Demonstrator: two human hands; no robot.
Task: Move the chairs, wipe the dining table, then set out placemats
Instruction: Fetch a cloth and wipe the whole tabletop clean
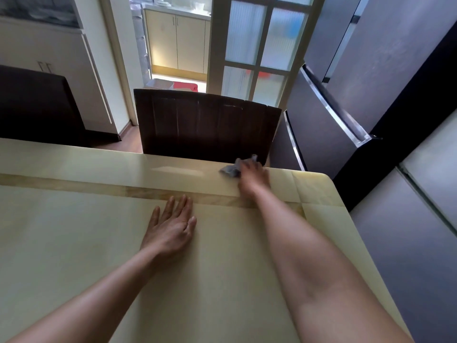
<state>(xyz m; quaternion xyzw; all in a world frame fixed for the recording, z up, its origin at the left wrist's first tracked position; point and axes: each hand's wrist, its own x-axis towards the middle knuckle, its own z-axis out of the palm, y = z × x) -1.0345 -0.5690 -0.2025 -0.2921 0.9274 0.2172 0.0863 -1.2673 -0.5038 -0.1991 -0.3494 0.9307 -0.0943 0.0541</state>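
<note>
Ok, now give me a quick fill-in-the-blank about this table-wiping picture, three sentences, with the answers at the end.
1. The right hand holds a grey ____ near the far edge.
2. The left hand lies flat, holding nothing, on the ____.
3. Just behind that far edge stands a dark ____.

Missing words: cloth; table; chair.
</note>
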